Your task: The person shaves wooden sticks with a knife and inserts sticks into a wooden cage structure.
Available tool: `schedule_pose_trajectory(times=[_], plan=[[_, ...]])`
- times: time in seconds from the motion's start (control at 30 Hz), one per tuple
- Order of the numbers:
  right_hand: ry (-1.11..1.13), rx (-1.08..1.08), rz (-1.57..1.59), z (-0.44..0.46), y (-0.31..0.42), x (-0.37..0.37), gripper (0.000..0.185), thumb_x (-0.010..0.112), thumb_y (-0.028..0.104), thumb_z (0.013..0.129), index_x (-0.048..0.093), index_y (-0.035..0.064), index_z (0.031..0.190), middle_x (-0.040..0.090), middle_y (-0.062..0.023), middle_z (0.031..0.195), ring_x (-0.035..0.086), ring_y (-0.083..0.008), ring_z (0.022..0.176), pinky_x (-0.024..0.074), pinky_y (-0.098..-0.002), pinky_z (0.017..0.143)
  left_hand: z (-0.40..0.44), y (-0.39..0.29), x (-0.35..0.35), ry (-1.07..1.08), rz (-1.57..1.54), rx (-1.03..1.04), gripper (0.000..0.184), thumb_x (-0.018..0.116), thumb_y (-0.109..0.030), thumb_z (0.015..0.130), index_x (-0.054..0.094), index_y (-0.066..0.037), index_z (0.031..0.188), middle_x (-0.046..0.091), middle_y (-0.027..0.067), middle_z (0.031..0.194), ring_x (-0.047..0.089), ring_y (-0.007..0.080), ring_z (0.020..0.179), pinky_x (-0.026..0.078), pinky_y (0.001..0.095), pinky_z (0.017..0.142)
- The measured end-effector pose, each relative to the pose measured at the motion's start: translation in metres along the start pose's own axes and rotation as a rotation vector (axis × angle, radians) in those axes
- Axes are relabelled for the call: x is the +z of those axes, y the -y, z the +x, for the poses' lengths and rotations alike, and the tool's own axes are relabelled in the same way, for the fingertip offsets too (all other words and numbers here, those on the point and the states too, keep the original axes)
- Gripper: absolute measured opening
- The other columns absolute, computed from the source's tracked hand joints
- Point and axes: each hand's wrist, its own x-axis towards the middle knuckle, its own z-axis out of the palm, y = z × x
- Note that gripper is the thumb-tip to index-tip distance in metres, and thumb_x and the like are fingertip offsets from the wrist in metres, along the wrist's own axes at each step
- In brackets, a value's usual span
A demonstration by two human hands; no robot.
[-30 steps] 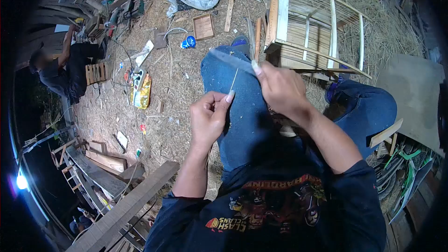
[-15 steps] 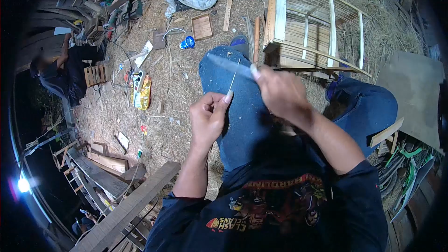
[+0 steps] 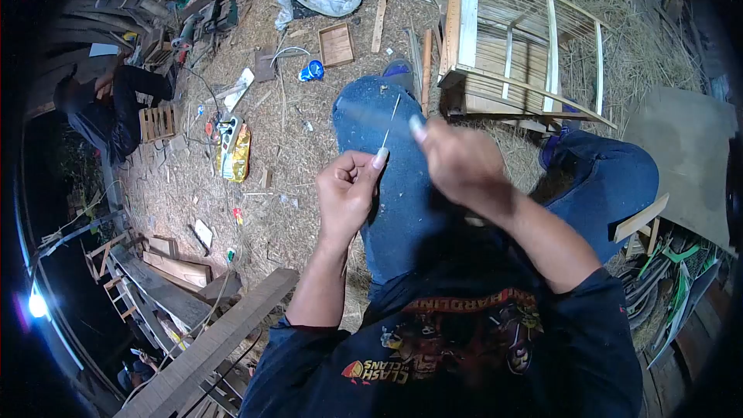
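Note:
Between the thumb and finger of my left hand [image 3: 347,186] is a thin pale stick [image 3: 392,118], pointing up and away over my jeans-covered knee. My right hand [image 3: 464,159] is wrapped round a knife, its handle hidden in the fist. Motion smears the knife blade [image 3: 379,114], which stretches left from the fist near the stick; whether they touch I cannot tell. Both hands are above my thigh [image 3: 402,217].
A wooden cage with thin bars [image 3: 467,23] stands ahead to the right. Straw covers the ground, with a small wooden box [image 3: 336,44], a blue packet [image 3: 312,70] and a yellow bag [image 3: 234,153]. A wooden beam [image 3: 209,340] lies near my left elbow. Another person [image 3: 101,120] sits at left.
My right hand has shifted slightly left and down with the knife, whose blade is more blurred. The left hand still grips the stick in nearly the same place.

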Motion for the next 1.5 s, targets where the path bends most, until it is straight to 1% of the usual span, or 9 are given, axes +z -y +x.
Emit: schedule_pose_trajectory(times=[0.23,0.37,0.83,0.97,1.1,1.17,1.2,1.33,1.5], plan=[[-0.019,-0.100,-0.033,-0.003,0.010,-0.004,0.032,0.054,0.030,0.107,0.062,0.0075,0.085,0.062,-0.0123,0.056,0.068,-0.0282,0.050,0.0500,-0.0430,0.044,-0.005,-0.003,0.001,0.010,-0.060,-0.015,0.015,0.076,-0.013,0.098,0.073,0.001,0.094,0.063,-0.0035,0.066,0.052,0.0019,0.055,0.037,0.0195,0.051],[0.099,0.194,0.061,0.011,-0.002,-0.010,0.038,0.047,0.033,0.109,0.059,0.0032,0.089,0.067,-0.0240,0.070,0.066,-0.0472,0.065,0.0495,-0.0586,0.057,-0.017,-0.007,-0.005,0.021,-0.051,0.015,0.019,0.075,-0.016,0.098,0.074,0.002,0.103,0.065,0.0002,0.066,0.053,0.0034,0.052,0.037,0.0197,0.048],[0.033,-0.065,-0.037,-0.003,0.007,-0.005,0.034,0.050,0.031,0.108,0.058,0.0050,0.087,0.064,-0.0145,0.060,0.066,-0.0345,0.049,0.0507,-0.0483,0.044,-0.029,0.018,-0.029,0.228,-0.220,-0.184,0.033,0.051,-0.023,0.112,0.066,0.006,0.104,0.056,0.0056,0.052,0.040,0.0089,0.033,0.035,0.0238,0.036],[0.018,0.014,-0.034,-0.005,0.006,-0.003,0.034,0.055,0.031,0.107,0.059,0.0072,0.082,0.063,-0.0115,0.058,0.066,-0.0305,0.048,0.0501,-0.0447,0.043,-0.026,0.017,-0.028,0.284,-0.301,-0.204,0.032,0.050,-0.022,0.112,0.064,0.005,0.104,0.056,0.0061,0.053,0.040,0.0095,0.032,0.035,0.0246,0.034],[0.059,-0.111,0.139,-0.026,0.012,0.010,0.029,0.056,0.029,0.106,0.057,0.0066,0.088,0.063,-0.0153,0.063,0.066,-0.0390,0.056,0.0490,-0.0505,0.050,-0.027,0.011,-0.022,0.257,-0.412,-0.200,0.030,0.049,-0.023,0.112,0.063,0.003,0.107,0.055,0.0057,0.053,0.039,0.0099,0.032,0.038,0.0249,0.034],[0.106,0.039,0.403,-0.026,0.000,0.012,0.029,0.055,0.035,0.107,0.057,0.0071,0.099,0.063,-0.0112,0.064,0.066,-0.0340,0.055,0.0512,-0.0479,0.051,-0.029,0.005,-0.017,0.246,-0.473,-0.197,0.029,0.049,-0.023,0.112,0.062,0.003,0.108,0.054,0.0056,0.054,0.040,0.0100,0.032,0.040,0.0250,0.036],[0.109,0.138,0.489,-0.027,-0.004,0.006,0.032,0.052,0.037,0.108,0.056,0.0045,0.106,0.066,-0.0156,0.073,0.069,-0.0380,0.069,0.0539,-0.0489,0.065,-0.030,0.002,-0.013,0.208,-0.508,-0.163,0.030,0.050,-0.024,0.112,0.062,0.003,0.107,0.056,0.0057,0.055,0.042,0.0097,0.035,0.043,0.0252,0.038],[0.148,0.358,0.718,-0.039,-0.027,0.002,0.037,0.053,0.032,0.108,0.055,-0.0021,0.120,0.067,-0.0238,0.094,0.069,-0.0391,0.093,0.0514,-0.0462,0.085,-0.029,-0.002,-0.002,0.165,-0.480,-0.083,0.029,0.051,-0.025,0.112,0.062,0.001,0.108,0.063,0.0083,0.070,0.057,0.0134,0.050,0.054,0.0292,0.053],[0.049,0.376,0.649,-0.072,-0.075,0.069,0.033,0.057,0.021,0.105,0.056,-0.0026,0.128,0.069,-0.0230,0.097,0.069,-0.0362,0.094,0.0515,-0.0450,0.089,-0.029,-0.004,0.025,0.229,-0.412,-0.054,0.028,0.052,-0.025,0.111,0.063,0.000,0.108,0.067,0.0092,0.082,0.066,0.0172,0.066,0.059,0.0331,0.067]])
